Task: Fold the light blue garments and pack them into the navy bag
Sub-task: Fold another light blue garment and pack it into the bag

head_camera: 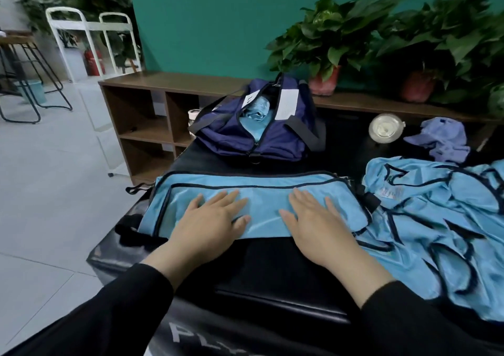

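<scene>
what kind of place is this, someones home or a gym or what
Probably a gym or studio lounge rather than a home, though that is a guess: a black padded bench serves as the work surface, bar stools stand on the tiled floor, and a fire extinguisher sits by the teal wall.

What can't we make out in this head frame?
- Navy bag: contents mostly hidden by its own sides; only some light blue fabric shows through the opening.
- Unfolded pile: cut off by the right edge; garment count unclear.
- Folded garment: centre covered by left hand and right hand, both lying flat on it.
- White tag on the bag: too small to read.
- White lettering on the black surface: cut off by the bottom edge.
</scene>
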